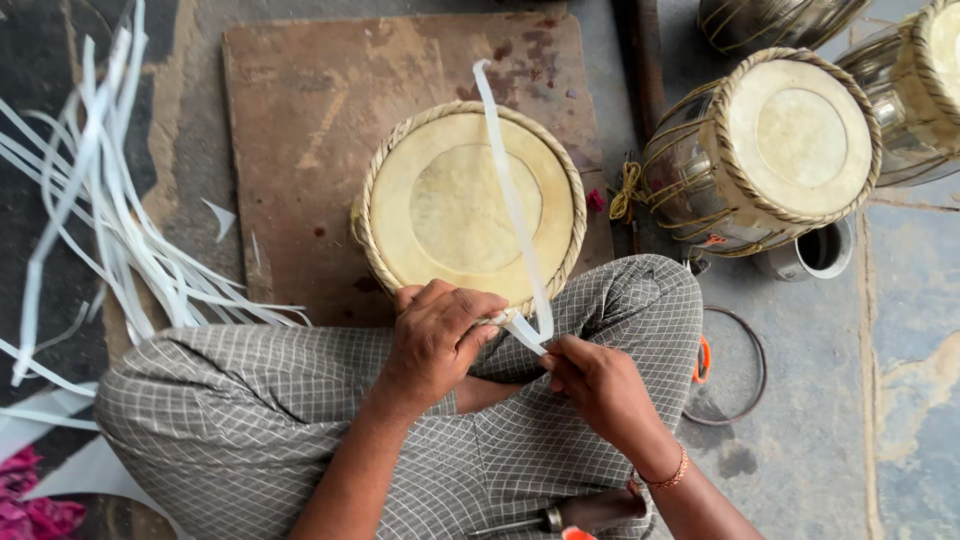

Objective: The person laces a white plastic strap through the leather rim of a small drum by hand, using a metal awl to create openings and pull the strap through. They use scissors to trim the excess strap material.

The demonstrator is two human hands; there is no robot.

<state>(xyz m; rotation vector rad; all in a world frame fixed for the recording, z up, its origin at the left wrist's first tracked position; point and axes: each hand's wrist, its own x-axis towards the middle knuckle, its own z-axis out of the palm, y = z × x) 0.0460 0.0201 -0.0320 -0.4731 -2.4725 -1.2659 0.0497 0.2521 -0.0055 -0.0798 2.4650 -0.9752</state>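
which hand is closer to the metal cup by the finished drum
Right. The right hand pinches the white strip below and left of the metal cup; the left hand is farther left, on the drum rim.

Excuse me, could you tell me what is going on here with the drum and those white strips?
A person sits cross-legged on the floor with a round drum on a wooden board before the knees. The left hand presses at the drum's braided near rim, and the right hand pinches a long white strip that loops up across the drumhead. A pile of loose white strips lies to the left; finished drums stand to the right.
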